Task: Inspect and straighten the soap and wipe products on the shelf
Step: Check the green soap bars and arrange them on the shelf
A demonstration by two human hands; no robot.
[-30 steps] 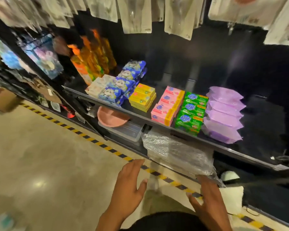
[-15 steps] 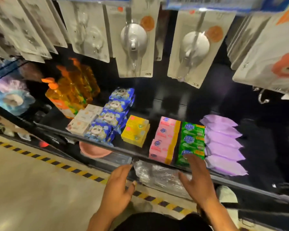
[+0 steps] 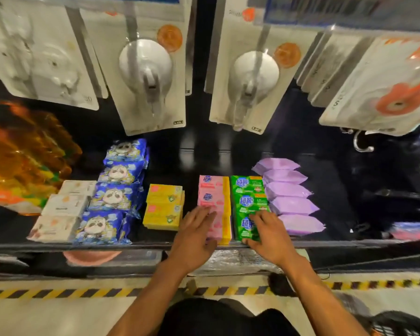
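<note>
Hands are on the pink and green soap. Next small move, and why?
Left hand rests on the front pink soap, right hand on the front green soap, both at the shelf lip; probably push the two back, flush with their rows.

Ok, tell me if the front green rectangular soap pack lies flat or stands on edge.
Flat. The green rectangular soap pack lies label-up on the black shelf, under the right hand.
</note>
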